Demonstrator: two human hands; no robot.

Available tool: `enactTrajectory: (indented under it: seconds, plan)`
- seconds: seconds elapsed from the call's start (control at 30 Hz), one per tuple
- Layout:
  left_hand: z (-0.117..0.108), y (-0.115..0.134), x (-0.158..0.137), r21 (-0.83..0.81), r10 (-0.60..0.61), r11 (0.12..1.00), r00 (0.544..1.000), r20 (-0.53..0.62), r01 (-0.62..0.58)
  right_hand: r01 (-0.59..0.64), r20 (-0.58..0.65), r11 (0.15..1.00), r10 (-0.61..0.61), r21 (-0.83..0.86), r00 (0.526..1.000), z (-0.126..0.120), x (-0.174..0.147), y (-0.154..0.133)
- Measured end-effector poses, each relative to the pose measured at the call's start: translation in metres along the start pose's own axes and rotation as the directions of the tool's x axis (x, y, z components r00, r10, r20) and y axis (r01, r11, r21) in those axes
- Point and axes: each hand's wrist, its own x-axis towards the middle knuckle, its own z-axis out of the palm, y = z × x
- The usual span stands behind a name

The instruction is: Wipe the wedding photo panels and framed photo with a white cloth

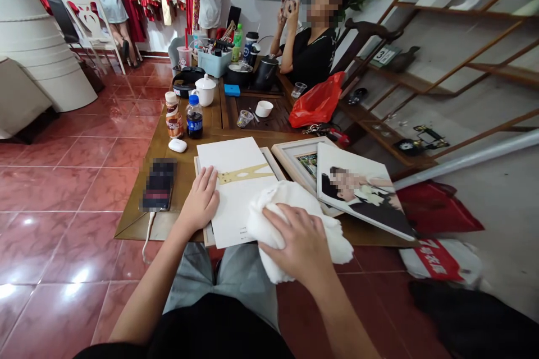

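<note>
Two hands: both at the near edge of the white board (236,190), the landmark for every line below.
Right hand (304,244): at the board's near right corner, palm down, fingers spread and pressed into a bunched white cloth (290,219), clamped on it.
Left hand (201,200): flat on the board's left edge, fingers together and straight, holding nothing, only pinning the board.
White board: lies flat on a pale frame (269,158) at the near side of the desk (135,219); a gold strip runs across it.
Step in hand: wiping, as I judge it, with the cloth at the board's near right corner.
Next move: likely calls for sweeping the cloth up the board while the left hand keeps it from sliding.
Left of the board: a dark phone (158,184) with a cable, and a small white case (177,145).
Right of the board: a framed picture (301,160) with a portrait print (362,190) leaning over it.
Beyond the board: two bottles (185,116), a white teapot (205,90), a red bag (316,102), and a seated person in black (314,56).
</note>
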Motion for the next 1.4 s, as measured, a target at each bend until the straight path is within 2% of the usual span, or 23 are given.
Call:
enactTrajectory:
  seconds: [0.07,0.13,0.3,0.37,0.43,0.57,0.63,0.8,0.87,0.93,1.1,1.23,1.3,1.4]
  plan:
    - [0.000,0.000,0.000,-0.002,-0.003,1.000,1.000,-0.006,0.003,-0.049,-0.013,0.998,0.049,-0.032,0.999,-0.001,-0.002,0.006]
    - [0.001,0.001,0.000,-0.003,-0.005,1.000,1.000,-0.002,0.005,-0.047,0.008,0.999,0.047,-0.019,0.999,-0.003,-0.001,0.000]
    - [0.000,0.000,0.001,0.002,0.001,1.000,1.000,-0.005,-0.001,0.167,0.086,0.973,-0.182,0.157,0.980,-0.004,0.008,-0.040]
    - [0.000,0.000,0.000,0.003,0.005,1.000,1.000,-0.009,-0.005,0.196,0.092,0.961,-0.217,0.197,0.972,-0.003,0.012,-0.045]
    - [-0.001,0.000,0.000,0.003,0.004,1.000,1.000,-0.002,-0.004,0.158,0.102,0.971,-0.178,0.181,0.979,-0.002,0.016,-0.040]
    - [0.000,0.001,0.000,0.005,-0.002,1.000,1.000,0.006,0.002,0.012,0.078,0.998,-0.017,0.062,0.997,-0.002,0.022,-0.016]
    - [0.000,0.001,0.000,0.006,-0.001,1.000,1.000,-0.003,0.001,0.007,0.073,0.999,-0.010,0.037,0.997,-0.004,0.023,-0.011]
    - [0.001,0.001,0.001,0.008,-0.001,1.000,1.000,-0.002,0.001,0.228,0.153,0.964,-0.249,0.139,0.956,-0.007,0.033,-0.022]
    - [0.001,0.001,0.001,0.011,-0.003,1.000,1.000,0.002,0.003,0.224,0.170,0.969,-0.240,0.108,0.956,-0.008,0.047,-0.022]
    - [0.001,0.001,0.001,0.015,-0.004,1.000,1.000,0.006,0.004,0.171,0.166,0.983,-0.179,0.061,0.970,-0.009,0.069,-0.015]
    - [0.000,0.000,0.001,0.011,-0.009,1.000,1.000,0.015,0.009,0.038,0.132,0.999,-0.040,0.019,0.990,-0.003,0.151,0.012]
    - [0.000,0.000,0.000,0.011,-0.010,1.000,1.000,0.012,0.010,-0.016,0.172,1.000,0.019,-0.019,0.985,0.016,0.212,0.028]
    - [0.000,0.000,0.000,0.016,-0.007,1.000,1.000,0.006,0.007,-0.005,0.246,1.000,0.004,0.005,0.969,0.025,0.230,0.034]
    - [-0.001,0.001,-0.001,0.018,-0.009,1.000,1.000,0.005,0.009,0.037,0.314,0.998,-0.049,0.047,0.948,0.031,0.237,0.041]
